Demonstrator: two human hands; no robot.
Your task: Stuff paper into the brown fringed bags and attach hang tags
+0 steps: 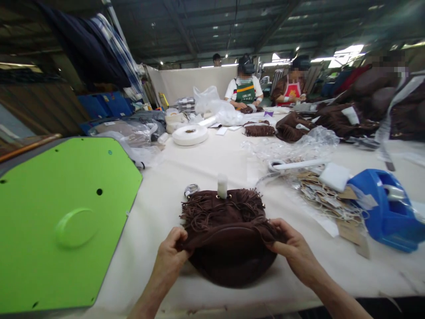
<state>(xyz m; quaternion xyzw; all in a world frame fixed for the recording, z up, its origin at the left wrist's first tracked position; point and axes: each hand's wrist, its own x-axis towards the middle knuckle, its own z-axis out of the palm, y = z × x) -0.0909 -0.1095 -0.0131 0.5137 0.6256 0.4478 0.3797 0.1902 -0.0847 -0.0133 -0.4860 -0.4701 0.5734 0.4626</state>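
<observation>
A dark brown fringed bag (232, 261) lies on the white table in front of me, its rounded bottom towards me. My left hand (172, 252) pinches the fabric at its left side, thumb below and fingers above. On the opposite side, my right hand (290, 246) grips the fabric the same way. Between them the edge is stretched wide. Strands of fringe cover the far part of the bag. A white wrapped piece (222, 186) stands up at its far edge, beside small metal eyelets. Just beyond the far left corner sits a small clear-wrapped item (191, 190).
A large green board (76, 266) covers the left. On the right are a blue tape dispenser (375, 212) and a heap of tags with strings (325, 199). A white tape roll (190, 135), plastic wrap and more brown bags (292, 126) lie farther back. Co-workers (245, 91) are across the table.
</observation>
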